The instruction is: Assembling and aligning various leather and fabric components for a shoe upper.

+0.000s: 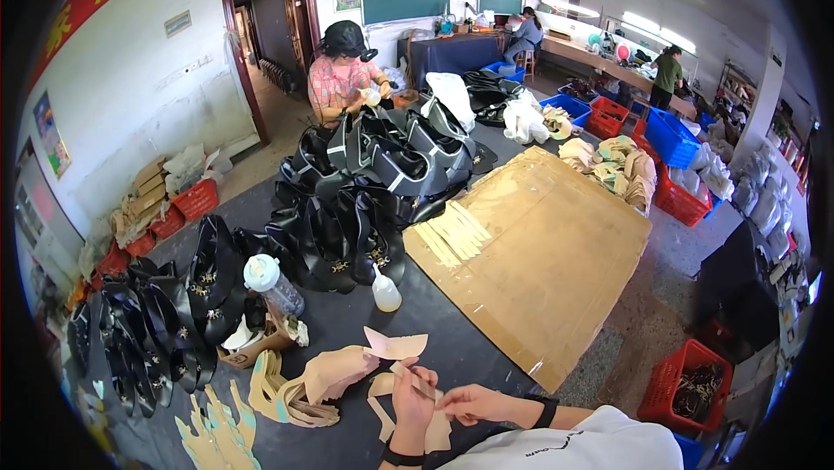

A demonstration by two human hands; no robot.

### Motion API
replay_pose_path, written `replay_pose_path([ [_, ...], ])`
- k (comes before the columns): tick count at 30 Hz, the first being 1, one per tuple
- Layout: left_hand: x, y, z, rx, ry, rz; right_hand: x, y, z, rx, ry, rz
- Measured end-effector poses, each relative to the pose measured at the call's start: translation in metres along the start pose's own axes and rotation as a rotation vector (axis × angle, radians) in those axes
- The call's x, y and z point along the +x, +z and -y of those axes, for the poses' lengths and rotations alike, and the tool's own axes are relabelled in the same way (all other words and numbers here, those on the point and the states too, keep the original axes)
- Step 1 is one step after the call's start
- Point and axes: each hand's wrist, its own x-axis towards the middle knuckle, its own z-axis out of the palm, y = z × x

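Note:
Low in the head view, my left hand (pixel 412 402) is closed on a small tan shoe-lining piece (pixel 415 380). My right hand (pixel 473 402) is closed too, its fingertips pinched at the piece's right end. Beneath and beside my hands lies a flat beige cut piece (pixel 380 390). Just beyond them a pinkish-beige piece (pixel 398 345) rests by a stack of beige curved pieces (pixel 326 376). Further left are beige pieces with pale green edges (pixel 217 432). A squeeze bottle (pixel 386 289) of yellowish liquid stands upright on the dark table.
Black shoe uppers (pixel 326 240) crowd the table's left and far side. A lidded water bottle (pixel 274 286) stands by a small carton (pixel 254 344). Pale strips (pixel 452 234) lie on a large cardboard sheet (pixel 556 253). Across the table a co-worker (pixel 343 79) handles a bottle. A red basket (pixel 686 383) stands right.

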Motion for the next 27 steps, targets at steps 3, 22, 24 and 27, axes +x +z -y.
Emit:
replay_pose_path([
  [3,-0.025,-0.005,0.003,0.162,0.035,-0.019,0.003,0.03,0.015,0.174,-0.215,-0.467],
  [22,-0.131,-0.155,-0.063,0.905,0.511,-1.013,0.084,0.082,-0.067,0.244,-0.08,-0.331],
  [24,-0.14,-0.159,-0.067,1.479,0.664,-1.198,0.087,0.085,-0.082,0.181,-0.067,-0.326],
  [27,-0.135,-0.095,-0.078,1.857,0.316,-0.172,0.083,0.082,-0.087,-0.003,-0.15,-0.271],
])
